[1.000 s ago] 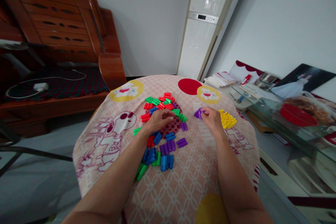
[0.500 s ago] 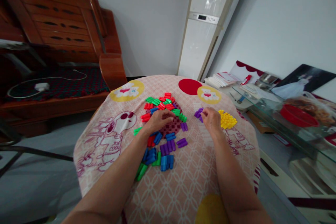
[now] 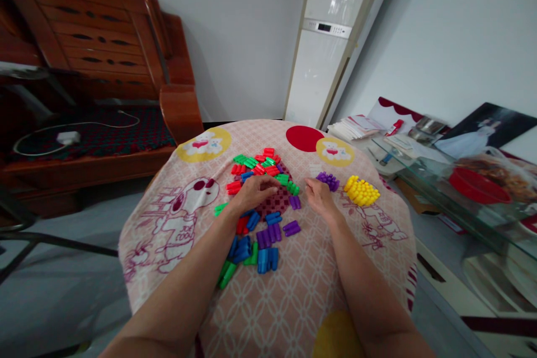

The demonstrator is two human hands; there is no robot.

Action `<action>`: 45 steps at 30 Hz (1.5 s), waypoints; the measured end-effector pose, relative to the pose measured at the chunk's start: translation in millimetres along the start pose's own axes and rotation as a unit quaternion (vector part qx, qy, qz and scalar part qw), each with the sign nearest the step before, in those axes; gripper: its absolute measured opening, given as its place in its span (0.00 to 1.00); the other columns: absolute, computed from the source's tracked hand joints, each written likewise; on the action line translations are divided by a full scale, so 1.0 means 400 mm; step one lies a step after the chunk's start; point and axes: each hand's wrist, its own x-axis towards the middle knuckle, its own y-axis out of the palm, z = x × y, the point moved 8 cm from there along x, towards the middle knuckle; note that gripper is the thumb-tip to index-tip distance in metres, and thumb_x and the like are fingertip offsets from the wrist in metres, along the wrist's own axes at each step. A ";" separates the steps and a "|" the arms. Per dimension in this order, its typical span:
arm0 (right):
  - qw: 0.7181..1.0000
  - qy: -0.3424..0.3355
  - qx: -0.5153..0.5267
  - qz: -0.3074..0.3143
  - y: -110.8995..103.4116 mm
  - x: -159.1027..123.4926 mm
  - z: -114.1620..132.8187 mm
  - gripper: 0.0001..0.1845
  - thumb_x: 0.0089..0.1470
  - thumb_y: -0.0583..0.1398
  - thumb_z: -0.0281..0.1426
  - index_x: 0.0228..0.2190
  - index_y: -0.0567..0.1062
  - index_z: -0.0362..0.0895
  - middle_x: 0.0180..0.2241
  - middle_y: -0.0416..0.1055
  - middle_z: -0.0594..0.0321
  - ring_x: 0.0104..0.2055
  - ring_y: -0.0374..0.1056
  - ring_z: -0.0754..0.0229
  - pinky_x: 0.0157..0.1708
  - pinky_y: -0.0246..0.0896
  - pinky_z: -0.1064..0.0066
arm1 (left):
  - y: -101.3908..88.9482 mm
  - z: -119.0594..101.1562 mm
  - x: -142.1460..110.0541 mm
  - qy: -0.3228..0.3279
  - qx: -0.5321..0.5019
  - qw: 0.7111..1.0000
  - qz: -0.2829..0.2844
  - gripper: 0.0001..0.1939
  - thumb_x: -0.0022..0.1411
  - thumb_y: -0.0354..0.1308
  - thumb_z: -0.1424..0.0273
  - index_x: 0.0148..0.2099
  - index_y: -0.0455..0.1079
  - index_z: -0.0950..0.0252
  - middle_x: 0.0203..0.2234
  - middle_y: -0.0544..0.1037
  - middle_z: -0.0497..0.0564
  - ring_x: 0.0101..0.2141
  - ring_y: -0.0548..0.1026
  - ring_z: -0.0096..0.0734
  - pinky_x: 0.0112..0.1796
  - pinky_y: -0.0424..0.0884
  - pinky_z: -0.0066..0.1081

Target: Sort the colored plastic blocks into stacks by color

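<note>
- The person's right hand is hovering just beside a tight cluster of small purple plastic pieces, its fingers curled inward; I can't tell whether they are closing on anything.
- The left hand is hanging over the mixed spread, thumb and fingers apart, with nothing showing between them.
- Around that hand, glossy red tube-shaped plastic pieces, green ones and blue ones are lying jumbled, mostly joined side by side.
- By my reading, the handling is at a point between the spread and the purple cluster; picking up the loose purple pair would be calling for a light fingertip pinch that isn't nudging the green pieces nearby.
- A cluster of small yellow plastic pieces is sitting beyond the purple cluster, nearer the right edge of the round table with its pink patterned cloth, so sideways room is tightening there.
- Between the forearms, plain stretches of cloth are showing, leaving more room toward the person.
</note>
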 end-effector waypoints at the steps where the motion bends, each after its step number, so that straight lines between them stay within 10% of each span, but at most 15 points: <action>1: 1.000 0.002 0.000 -0.003 0.001 0.000 -0.006 0.15 0.57 0.52 0.23 0.36 0.78 0.40 0.35 0.78 0.52 0.40 0.73 0.54 0.43 0.62 0.69 | 0.000 0.000 0.001 0.002 0.004 1.000 0.000 0.19 0.59 0.59 0.59 0.46 0.78 0.66 0.38 0.83 0.53 0.38 0.80 0.39 0.40 0.75 0.34; 12: 0.998 0.048 0.006 -0.029 -0.046 0.000 0.014 0.13 0.58 0.55 0.26 0.36 0.81 0.42 0.37 0.80 0.54 0.38 0.74 0.57 0.39 0.62 0.72 | -0.005 0.004 0.000 0.009 0.034 0.999 -0.007 0.18 0.59 0.58 0.60 0.46 0.78 0.66 0.36 0.83 0.53 0.36 0.80 0.38 0.38 0.74 0.33; 18: 0.988 0.083 -0.067 0.116 -0.022 -0.023 0.056 0.17 0.57 0.63 0.42 0.23 0.79 0.44 0.24 0.77 0.59 0.29 0.71 0.59 0.28 0.52 0.72 | -0.007 0.010 0.003 0.006 0.043 0.999 -0.014 0.17 0.59 0.57 0.61 0.45 0.78 0.66 0.35 0.83 0.52 0.36 0.80 0.37 0.37 0.75 0.33; 27: 0.995 0.002 0.024 0.093 -0.005 -0.022 0.115 0.01 0.47 0.65 0.28 0.27 0.76 0.44 0.24 0.74 0.66 0.27 0.67 0.62 0.29 0.53 0.73 | -0.008 0.003 -0.003 -0.010 0.047 0.999 -0.014 0.18 0.59 0.57 0.61 0.45 0.78 0.65 0.36 0.84 0.53 0.37 0.80 0.38 0.39 0.75 0.34; 36: 0.964 0.151 0.180 -0.124 -0.156 -0.017 -0.110 0.14 0.47 0.60 0.34 0.35 0.79 0.41 0.21 0.73 0.65 0.23 0.68 0.61 0.27 0.61 0.72 | -0.006 -0.001 -0.003 -0.017 0.037 0.999 -0.009 0.18 0.58 0.58 0.60 0.45 0.78 0.66 0.34 0.83 0.52 0.35 0.80 0.38 0.37 0.75 0.32; 45: 0.944 0.289 -0.056 -0.150 -0.232 -0.056 -0.192 0.07 0.41 0.61 0.30 0.22 0.80 0.44 0.23 0.78 0.57 0.28 0.72 0.55 0.29 0.60 0.71 | -0.008 -0.004 -0.003 -0.023 0.049 0.999 -0.009 0.18 0.58 0.58 0.59 0.44 0.79 0.66 0.32 0.83 0.51 0.33 0.79 0.37 0.35 0.74 0.32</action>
